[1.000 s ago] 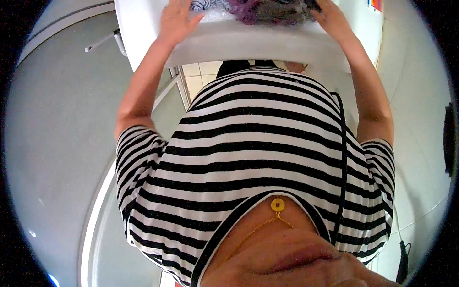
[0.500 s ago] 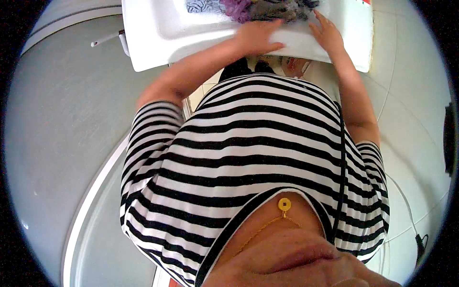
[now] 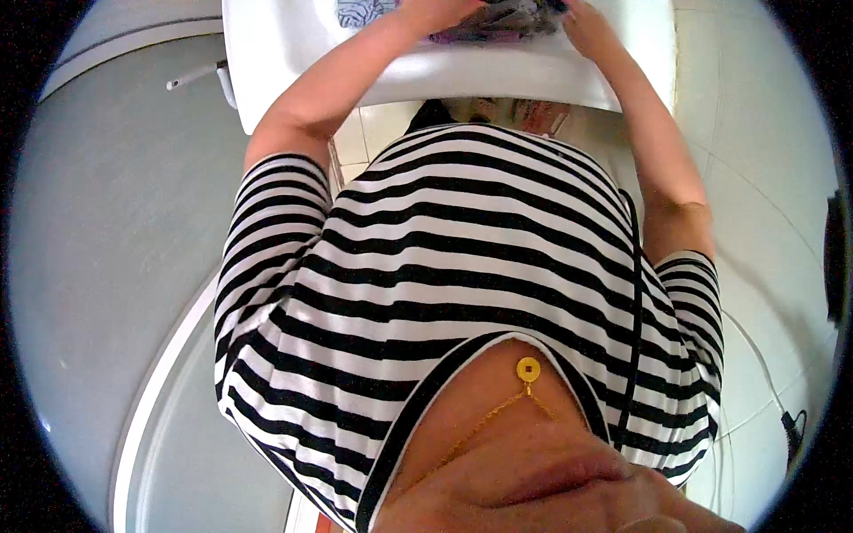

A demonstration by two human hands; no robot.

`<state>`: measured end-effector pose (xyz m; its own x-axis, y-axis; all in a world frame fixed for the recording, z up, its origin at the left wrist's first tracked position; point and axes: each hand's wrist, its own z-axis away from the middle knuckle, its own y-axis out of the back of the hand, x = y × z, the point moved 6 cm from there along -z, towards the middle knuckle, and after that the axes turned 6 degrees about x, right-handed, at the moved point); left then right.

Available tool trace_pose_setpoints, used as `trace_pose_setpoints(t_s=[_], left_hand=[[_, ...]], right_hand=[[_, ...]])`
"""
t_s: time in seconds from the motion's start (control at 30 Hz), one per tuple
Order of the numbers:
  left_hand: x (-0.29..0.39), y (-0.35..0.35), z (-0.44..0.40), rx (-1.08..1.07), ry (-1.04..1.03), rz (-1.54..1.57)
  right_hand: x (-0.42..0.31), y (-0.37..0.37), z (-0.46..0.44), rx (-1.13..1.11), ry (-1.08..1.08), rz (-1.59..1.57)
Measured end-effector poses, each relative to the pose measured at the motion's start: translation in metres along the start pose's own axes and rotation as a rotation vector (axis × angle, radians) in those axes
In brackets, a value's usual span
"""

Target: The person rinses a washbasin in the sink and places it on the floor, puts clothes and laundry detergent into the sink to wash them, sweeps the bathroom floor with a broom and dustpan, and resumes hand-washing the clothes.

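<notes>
In the head view a dark grey-black cloth point(image 3: 520, 19), with purple along its lower edge, lies bunched in a white basin point(image 3: 524, 67). My left hand point(image 3: 442, 12) is on the cloth's left part, its fingers bent round it; the frame's top edge crops the hand. At the cloth's right end, my right hand point(image 3: 588, 30) has its fingers closed on the dark fabric, with the tips partly out of view. Left of my left hand rests a blue-and-white patterned cloth point(image 3: 362, 11).
A white handle-like piece point(image 3: 191, 80) sticks out from the basin's left side. Grey panel point(image 3: 133, 178) with white curved trim fills the left. Pale tiles lie at right, with a thin cable point(image 3: 755, 351) and a black plug point(image 3: 791, 435). Reddish items point(image 3: 540, 117) stand beneath the basin.
Both hands have moved forward from the basin's near rim onto the cloth and closed on it. The dark cloth has bunched differently, and less purple shows.
</notes>
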<state>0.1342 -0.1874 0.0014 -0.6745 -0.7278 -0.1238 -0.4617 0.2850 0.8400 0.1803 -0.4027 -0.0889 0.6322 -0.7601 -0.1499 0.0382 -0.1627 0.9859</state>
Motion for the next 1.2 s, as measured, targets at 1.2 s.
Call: trace_pose_setpoints(t_s=[1.2], left_hand=[[-0.049,-0.113,0.008,-0.610,0.545,0.338]], right_hand=[[0.017,-0.018,-0.126,0.201,-0.545,-0.313]])
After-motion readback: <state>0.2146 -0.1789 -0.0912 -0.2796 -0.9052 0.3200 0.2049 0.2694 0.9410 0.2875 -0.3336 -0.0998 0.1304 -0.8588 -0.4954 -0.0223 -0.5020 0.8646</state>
